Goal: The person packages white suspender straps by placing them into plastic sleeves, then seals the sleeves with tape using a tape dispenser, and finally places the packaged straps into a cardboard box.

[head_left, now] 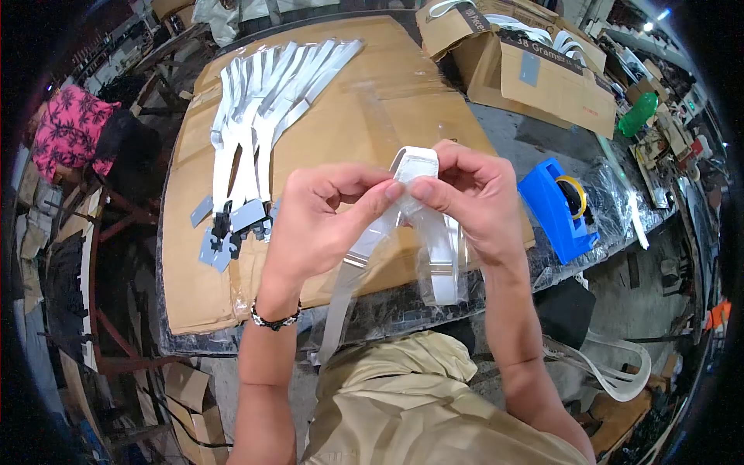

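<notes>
A white strap with clear plastic around it is held up in front of me, its ends hanging down over the cardboard's front edge. My left hand pinches it from the left with thumb and forefinger. From the right, my right hand presses its thumb on the strap, close to the left thumb. A bundle of white straps with grey tags and black parts lies at the left on the cardboard sheet.
A blue tape dispenser stands right of my right hand. An open cardboard box with white straps is at the back right, near a green bottle. A person in a pink patterned shirt is at the far left.
</notes>
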Available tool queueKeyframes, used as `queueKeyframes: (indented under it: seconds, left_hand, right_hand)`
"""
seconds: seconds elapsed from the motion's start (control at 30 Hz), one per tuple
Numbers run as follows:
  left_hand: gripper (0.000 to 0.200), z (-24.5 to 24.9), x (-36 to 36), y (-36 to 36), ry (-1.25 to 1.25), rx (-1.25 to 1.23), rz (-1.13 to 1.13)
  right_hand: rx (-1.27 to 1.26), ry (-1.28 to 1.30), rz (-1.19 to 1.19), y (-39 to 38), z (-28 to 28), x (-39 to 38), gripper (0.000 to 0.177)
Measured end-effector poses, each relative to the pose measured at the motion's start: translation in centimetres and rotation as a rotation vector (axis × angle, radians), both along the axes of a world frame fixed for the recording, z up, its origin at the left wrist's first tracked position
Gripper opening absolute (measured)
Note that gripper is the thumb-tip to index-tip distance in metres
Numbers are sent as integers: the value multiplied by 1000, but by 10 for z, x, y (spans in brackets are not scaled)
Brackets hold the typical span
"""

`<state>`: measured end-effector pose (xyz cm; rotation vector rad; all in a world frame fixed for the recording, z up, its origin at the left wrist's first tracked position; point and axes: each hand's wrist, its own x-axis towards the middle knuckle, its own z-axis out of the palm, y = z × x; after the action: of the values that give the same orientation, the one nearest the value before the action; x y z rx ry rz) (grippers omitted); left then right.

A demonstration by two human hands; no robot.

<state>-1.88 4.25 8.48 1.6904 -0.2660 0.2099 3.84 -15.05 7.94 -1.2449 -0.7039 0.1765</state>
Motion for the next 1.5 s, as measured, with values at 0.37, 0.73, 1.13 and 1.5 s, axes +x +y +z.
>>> queueKeyframes:
  seconds: [0.37, 0.73, 1.13, 1.5]
  left_hand:
    - [19, 4, -1, -5, -37, 33, 2]
    - [20, -13, -8, -30, 1, -355, -16]
    - [17, -15, -4, -39, -6, -157, 9]
    - [17, -16, -1, -47, -13, -113, 43]
  right_hand:
    - [-4, -194, -141, 7, -4, 5, 12]
    - [48, -155, -167, 4, -11, 5, 9]
    - [102, -81, -175, -6, -15, 2, 8]
    - [81, -104, -214, -16, -17, 2, 8]
